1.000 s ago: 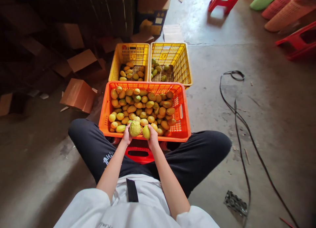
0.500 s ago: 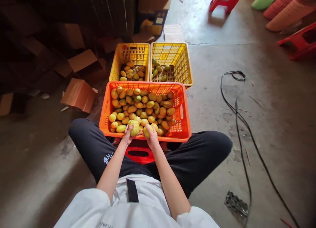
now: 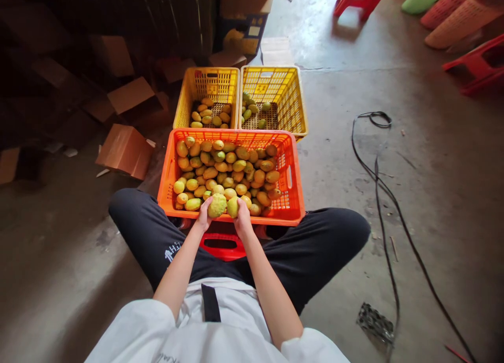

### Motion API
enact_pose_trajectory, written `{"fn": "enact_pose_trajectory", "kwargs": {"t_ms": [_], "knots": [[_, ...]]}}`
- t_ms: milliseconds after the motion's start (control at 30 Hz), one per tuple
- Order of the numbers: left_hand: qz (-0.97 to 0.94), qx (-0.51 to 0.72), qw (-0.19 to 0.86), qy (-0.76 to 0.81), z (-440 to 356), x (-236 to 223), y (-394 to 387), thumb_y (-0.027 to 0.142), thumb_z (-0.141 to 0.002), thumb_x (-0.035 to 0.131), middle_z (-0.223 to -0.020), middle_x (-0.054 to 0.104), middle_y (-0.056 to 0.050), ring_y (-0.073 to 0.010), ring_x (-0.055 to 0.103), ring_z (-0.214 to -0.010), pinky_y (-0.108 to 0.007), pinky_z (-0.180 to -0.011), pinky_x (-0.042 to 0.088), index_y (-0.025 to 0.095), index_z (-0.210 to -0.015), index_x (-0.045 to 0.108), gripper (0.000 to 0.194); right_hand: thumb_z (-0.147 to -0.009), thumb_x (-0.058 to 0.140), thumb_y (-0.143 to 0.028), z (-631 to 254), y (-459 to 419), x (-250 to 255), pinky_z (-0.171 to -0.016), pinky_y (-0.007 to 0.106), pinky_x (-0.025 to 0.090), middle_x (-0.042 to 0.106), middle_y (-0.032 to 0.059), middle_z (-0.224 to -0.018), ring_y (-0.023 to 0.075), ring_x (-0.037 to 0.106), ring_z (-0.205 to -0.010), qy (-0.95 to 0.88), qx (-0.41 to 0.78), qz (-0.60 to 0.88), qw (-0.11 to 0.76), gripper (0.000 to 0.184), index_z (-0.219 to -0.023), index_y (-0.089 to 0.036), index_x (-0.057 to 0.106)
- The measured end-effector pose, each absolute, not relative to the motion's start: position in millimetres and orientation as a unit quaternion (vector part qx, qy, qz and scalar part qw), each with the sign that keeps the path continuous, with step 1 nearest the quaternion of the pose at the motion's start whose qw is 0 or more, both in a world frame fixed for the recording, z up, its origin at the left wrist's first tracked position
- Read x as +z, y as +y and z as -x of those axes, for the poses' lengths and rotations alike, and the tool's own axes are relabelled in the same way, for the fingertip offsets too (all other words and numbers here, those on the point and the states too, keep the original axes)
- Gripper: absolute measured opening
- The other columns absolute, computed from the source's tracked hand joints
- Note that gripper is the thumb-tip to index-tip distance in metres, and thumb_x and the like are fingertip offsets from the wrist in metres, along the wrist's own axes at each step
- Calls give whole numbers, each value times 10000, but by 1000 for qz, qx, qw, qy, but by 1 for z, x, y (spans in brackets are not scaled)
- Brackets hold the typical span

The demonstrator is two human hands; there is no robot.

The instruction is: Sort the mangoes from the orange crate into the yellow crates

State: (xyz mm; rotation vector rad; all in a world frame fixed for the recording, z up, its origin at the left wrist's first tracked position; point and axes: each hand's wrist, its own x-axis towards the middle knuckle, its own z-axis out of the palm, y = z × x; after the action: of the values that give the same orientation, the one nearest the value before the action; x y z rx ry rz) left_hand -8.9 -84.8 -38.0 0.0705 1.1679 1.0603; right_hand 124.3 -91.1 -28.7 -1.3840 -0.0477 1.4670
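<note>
My left hand [image 3: 205,215] is closed on a bumpy yellow-green fruit [image 3: 217,205], possibly a citron. Close beside it, my right hand [image 3: 242,219] grips a smaller, smoother yellow-green fruit [image 3: 232,207]. Both hands are over the near rim of an orange plastic crate [image 3: 295,187]. Inside that crate lie many oval yellow to brownish fruits [image 3: 239,166], piled loosely. The fingers' undersides are hidden behind the held fruits.
Behind the orange crate stand two yellow crates, a left one [image 3: 179,103] and a right one [image 3: 302,103], each with several fruits. Cardboard boxes [image 3: 125,150] litter the floor at left. A black cable [image 3: 397,205] lies at right. A red stool [image 3: 360,3] stands farther back.
My hands have turned slightly, so both held fruits show a little differently and the right one is tipped more upright. The crates and their fruits look the same.
</note>
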Motion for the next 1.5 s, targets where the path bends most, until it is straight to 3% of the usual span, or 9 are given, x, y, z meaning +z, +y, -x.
{"fn": "enact_pose_trajectory", "kwargs": {"t_ms": [133,300,467,567,700,900,1100,1267,1500], "knots": [[12,467,717,518,9,-40,-83,454,-950,700,-1008,850,-127,-345,797,-1138,-428,-982,642,150,-1091,777,343,-804,753,-560,-124,-89,-29,-720,388,671,772,30,-808,274,781,-849,6,643,560,522,352,-939,-242,685],[12,451,735,506,12,-47,-82,563,-976,676,-1119,846,-168,-374,777,-1205,-466,-1025,637,133,-1173,778,484,-733,818,-547,-122,-91,-31,-723,365,668,774,6,-832,250,780,-836,3,639,556,532,396,-950,-248,674],[-25,478,716,508,13,-48,-85,588,-849,860,-1055,830,-126,-333,801,-1098,-414,-951,656,159,-1128,743,525,-625,931,-544,-123,-95,-27,-647,283,621,736,-28,-821,194,745,-781,-44,609,587,532,515,-941,-254,647],[-53,492,704,510,12,-45,-86,421,-697,1013,-975,797,-78,-308,812,-1039,-386,-912,655,182,-1105,694,571,-561,978,-513,-123,-96,-22,-647,298,630,732,-26,-836,188,732,-752,-56,614,588,523,606,-996,-252,646],[-62,491,694,523,11,-41,-88,272,-598,1052,-912,762,-23,-223,787,-846,-316,-770,634,208,-1042,654,599,-518,990,-468,-121,-98,-20,-618,320,636,726,-29,-856,193,729,-713,-83,608,605,507,655,-1012,-260,616],[-69,487,695,523,10,-38,-91,403,-547,1038,-918,785,-29,-205,762,-822,-283,-741,591,202,-1065,690,656,-562,906,-462,-122,-98,-19,-603,343,633,720,-34,-824,201,722,-681,-68,610,614,496,548,-961,-273,581],[-55,484,696,528,8,-41,-89,498,-673,937,-906,815,-65,-306,802,-1035,-351,-890,632,194,-1014,727,502,-639,811,-553,-125,-97,-14,-574,325,591,740,-9,-757,241,755,-709,-62,630,601,488,458,-920,-260,599],[-34,456,702,547,12,-45,-85,511,-830,822,-948,828,-90,-319,801,-1080,-372,-901,652,193,-992,740,366,-710,739,-589,-126,-96,-15,-566,327,575,761,17,-746,288,790,-785,-44,646,586,487,404,-902,-265,593],[-14,444,725,526,12,-41,-83,570,-928,685,-937,821,-141,-361,802,-1074,-450,-920,671,157,-1067,754,442,-779,676,-690,-126,-94,-24,-572,356,594,742,24,-686,269,766,-702,-34,658,591,466,429,-845,-269,633]]}}
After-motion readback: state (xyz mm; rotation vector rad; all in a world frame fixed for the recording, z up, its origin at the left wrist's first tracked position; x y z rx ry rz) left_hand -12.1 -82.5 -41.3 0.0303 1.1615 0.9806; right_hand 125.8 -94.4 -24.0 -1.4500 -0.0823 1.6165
